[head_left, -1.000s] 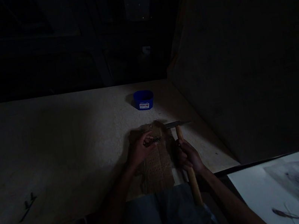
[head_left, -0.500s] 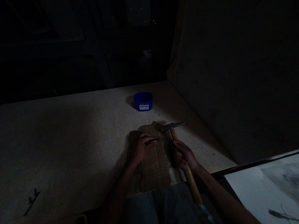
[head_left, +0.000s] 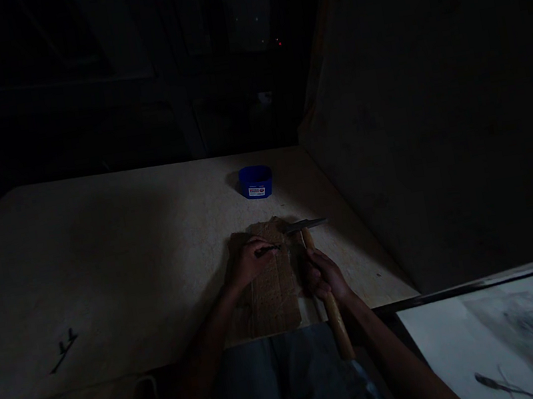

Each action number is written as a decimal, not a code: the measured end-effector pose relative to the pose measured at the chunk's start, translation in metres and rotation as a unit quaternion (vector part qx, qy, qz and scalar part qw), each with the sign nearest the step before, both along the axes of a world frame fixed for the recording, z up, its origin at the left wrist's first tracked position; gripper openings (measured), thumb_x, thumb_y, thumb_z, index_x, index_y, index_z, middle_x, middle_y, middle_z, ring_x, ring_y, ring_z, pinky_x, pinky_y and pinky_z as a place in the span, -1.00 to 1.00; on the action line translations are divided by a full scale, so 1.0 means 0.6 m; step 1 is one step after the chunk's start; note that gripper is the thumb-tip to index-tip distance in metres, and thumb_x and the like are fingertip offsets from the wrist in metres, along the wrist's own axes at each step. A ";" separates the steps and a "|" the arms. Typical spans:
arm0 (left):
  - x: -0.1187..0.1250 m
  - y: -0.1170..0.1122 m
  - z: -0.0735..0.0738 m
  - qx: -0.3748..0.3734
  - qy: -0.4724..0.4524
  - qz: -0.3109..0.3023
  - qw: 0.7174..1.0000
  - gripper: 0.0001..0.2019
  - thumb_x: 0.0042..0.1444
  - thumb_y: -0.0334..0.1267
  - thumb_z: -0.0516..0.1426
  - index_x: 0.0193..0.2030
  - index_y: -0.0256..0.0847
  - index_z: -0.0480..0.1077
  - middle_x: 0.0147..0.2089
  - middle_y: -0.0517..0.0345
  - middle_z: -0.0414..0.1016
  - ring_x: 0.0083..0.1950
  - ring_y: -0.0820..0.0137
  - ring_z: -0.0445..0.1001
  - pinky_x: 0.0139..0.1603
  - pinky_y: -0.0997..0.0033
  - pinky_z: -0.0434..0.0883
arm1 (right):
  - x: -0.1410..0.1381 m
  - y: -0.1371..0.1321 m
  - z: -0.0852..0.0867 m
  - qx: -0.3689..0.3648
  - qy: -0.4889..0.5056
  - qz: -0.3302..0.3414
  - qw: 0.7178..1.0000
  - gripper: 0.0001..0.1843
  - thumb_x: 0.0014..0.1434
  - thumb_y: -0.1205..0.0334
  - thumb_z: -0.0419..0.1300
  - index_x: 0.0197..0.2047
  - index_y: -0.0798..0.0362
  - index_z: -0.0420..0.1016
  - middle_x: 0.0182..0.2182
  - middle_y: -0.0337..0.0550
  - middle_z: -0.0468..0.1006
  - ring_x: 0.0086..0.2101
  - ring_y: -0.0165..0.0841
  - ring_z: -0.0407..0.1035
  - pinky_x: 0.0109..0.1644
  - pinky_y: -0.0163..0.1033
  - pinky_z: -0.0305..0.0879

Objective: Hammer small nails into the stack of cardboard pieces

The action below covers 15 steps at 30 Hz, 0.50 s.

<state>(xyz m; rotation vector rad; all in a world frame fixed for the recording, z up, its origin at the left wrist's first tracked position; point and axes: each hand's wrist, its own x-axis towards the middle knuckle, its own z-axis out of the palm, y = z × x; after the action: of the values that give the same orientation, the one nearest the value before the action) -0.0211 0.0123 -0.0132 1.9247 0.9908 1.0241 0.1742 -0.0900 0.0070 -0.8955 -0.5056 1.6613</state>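
Note:
My right hand [head_left: 326, 274] is wrapped round the wooden handle of a hammer [head_left: 337, 323]. Its dark metal head lies level just past my fingers, to the right of a brown, ridged board-like piece [head_left: 274, 293], perhaps cardboard. Over the upper part of that piece, my left hand [head_left: 252, 261] pinches a small, thin dark item [head_left: 268, 250]; the dim light hides what kind it is. The brown piece lies flat on the table in front of my lap, its surface marked with small dots.
A blue plastic tub [head_left: 256, 182] with a white label stands beyond the brown piece. A dark branched object [head_left: 64, 351] lies at the left. A dark panel [head_left: 442, 131] rises along the table's right side. Lower right, a pale sheet [head_left: 444, 333] bears a thin dark tool [head_left: 498, 382].
The view has shifted slightly. Both hands keep nearly the same place and grip, with the hammer still beside the brown piece.

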 end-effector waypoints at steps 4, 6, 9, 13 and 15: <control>-0.007 -0.002 0.012 -0.016 0.016 -0.003 1.000 -0.83 0.08 -0.16 0.29 -0.22 -0.15 0.59 -0.20 0.08 0.59 -0.18 0.34 0.55 -0.18 0.36 0.48 | -0.001 0.000 0.006 0.003 -0.003 0.004 1.000 -0.50 0.04 -0.09 0.42 -0.34 -0.03 0.18 -0.72 -0.55 0.27 -0.85 -0.63 -0.10 -0.88 -0.52 -0.08; -0.012 -0.004 0.017 -0.029 0.014 0.005 0.999 -0.77 0.06 -0.15 0.29 -0.15 -0.14 0.57 -0.21 0.09 0.61 -0.21 0.34 0.55 -0.20 0.35 0.48 | -0.001 -0.001 0.007 0.011 -0.013 0.007 1.000 -0.49 0.04 -0.11 0.41 -0.37 -0.03 0.17 -0.72 -0.54 0.26 -0.85 -0.63 -0.10 -0.88 -0.50 -0.05; -0.023 -0.011 0.026 -0.017 -0.021 0.039 0.999 -0.72 0.09 -0.17 0.26 -0.05 -0.16 0.53 -0.18 0.08 0.62 -0.17 0.34 0.56 -0.13 0.32 0.50 | -0.001 -0.002 0.007 0.022 -0.020 0.010 1.000 -0.49 0.07 -0.12 0.39 -0.42 -0.03 0.16 -0.73 -0.53 0.24 -0.85 -0.63 -0.10 -0.88 -0.49 -0.03; -0.054 -0.031 0.046 0.059 -0.075 0.111 0.989 -0.71 0.16 -0.24 0.16 0.02 -0.18 0.48 -0.07 0.02 0.60 -0.06 0.35 0.56 0.03 0.29 0.49 | 0.000 -0.006 0.005 0.025 -0.022 0.025 0.999 -0.47 0.09 -0.12 0.37 -0.51 -0.01 0.15 -0.78 -0.52 0.17 -0.86 -0.62 -0.11 -0.88 -0.49 -0.05; -0.083 -0.048 0.053 0.083 -0.074 0.172 0.979 -0.73 0.18 -0.25 0.14 0.01 -0.17 0.48 -0.08 0.03 0.60 -0.07 0.36 0.56 0.03 0.29 0.48 | 0.003 -0.008 0.003 0.023 -0.022 0.029 0.999 -0.47 0.10 -0.11 0.37 -0.54 0.00 0.17 -0.79 -0.50 0.17 -0.86 -0.63 -0.12 -0.88 -0.50 -0.06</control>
<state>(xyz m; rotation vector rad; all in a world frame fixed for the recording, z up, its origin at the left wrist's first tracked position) -0.0708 -0.0163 0.0189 1.8116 1.2101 1.4646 0.1760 -0.0950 0.0089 -0.8915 -0.6033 1.6790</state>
